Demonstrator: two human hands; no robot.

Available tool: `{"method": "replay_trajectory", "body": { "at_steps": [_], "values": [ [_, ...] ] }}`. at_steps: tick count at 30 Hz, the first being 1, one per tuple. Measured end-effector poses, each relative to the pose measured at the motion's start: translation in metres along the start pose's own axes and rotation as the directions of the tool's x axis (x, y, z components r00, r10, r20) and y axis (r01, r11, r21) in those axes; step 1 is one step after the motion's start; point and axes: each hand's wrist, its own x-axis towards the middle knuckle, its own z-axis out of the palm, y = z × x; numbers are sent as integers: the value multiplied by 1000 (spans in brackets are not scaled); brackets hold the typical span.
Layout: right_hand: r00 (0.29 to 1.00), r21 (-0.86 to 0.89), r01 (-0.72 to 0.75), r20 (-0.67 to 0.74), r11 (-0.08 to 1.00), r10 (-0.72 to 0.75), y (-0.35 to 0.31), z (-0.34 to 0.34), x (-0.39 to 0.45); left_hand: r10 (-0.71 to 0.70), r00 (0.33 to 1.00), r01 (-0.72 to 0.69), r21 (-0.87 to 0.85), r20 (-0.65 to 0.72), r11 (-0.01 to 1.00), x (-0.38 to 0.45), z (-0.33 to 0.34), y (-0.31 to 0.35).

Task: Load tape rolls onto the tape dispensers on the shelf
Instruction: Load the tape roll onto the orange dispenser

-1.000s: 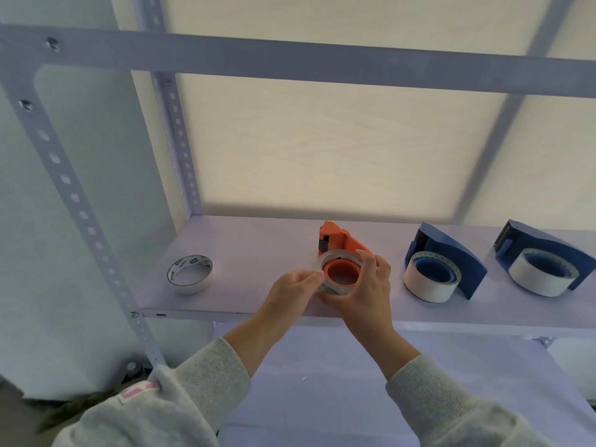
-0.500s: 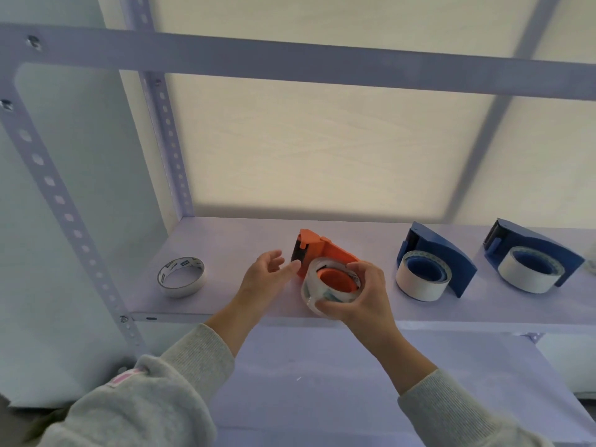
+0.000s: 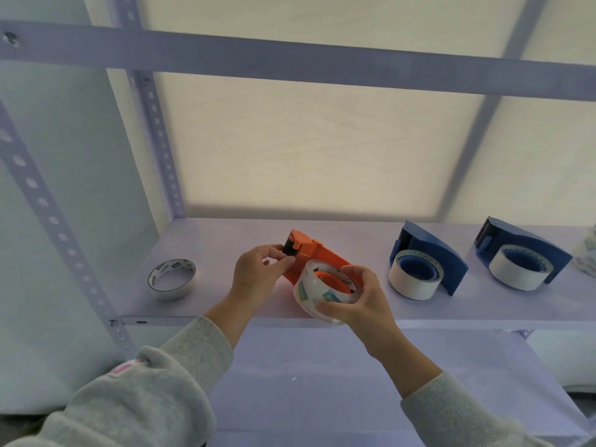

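Note:
An orange tape dispenser lies on the pale shelf at the centre. A clear tape roll sits on its orange hub at the near end. My right hand grips this roll round its rim. My left hand pinches the dispenser's black cutter end between thumb and fingers. A loose white tape roll lies flat on the shelf to the left. Two blue dispensers to the right each carry a white roll.
A perforated metal upright stands at the shelf's front left corner, another at the back left. A crossbar runs overhead. A lower shelf lies beneath my arms. A blurred object shows at the far right edge.
My left hand moved from beside the roll to the dispenser's cutter end and took hold of it. My right hand kept its grip on the clear roll, which now tilts toward me.

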Motion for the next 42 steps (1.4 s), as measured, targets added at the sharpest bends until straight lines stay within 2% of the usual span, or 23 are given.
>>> {"method": "replay_trajectory", "body": {
  "at_steps": [5,10,19,23,27,36,42],
  "values": [
    [996,132,-73,62,989,66,0,-7,-2,3,1000,-2,-7,21,1000,10,-13,1],
    [987,153,-97,145,984,74,-1,-12,-1,-33,983,45,-64,178,997,19,-21,2],
    [987,-54,2,160,999,7,-8,-5,1,-4,977,-21,114,213,993,22,-31,11],
    [988,-4,-38,148,999,38,-9,-8,3,47,977,-99,245,210,964,23,-34,15],
    [976,66,-86,206,994,71,-7,-15,6,85,974,-149,315,208,937,25,-33,18],
    [959,163,-160,259,974,114,-6,-23,6,130,969,-203,371,211,906,28,-33,24],
    [955,169,-179,266,969,130,-6,-26,8,129,960,-220,385,249,896,29,-33,30]
  ]
}}
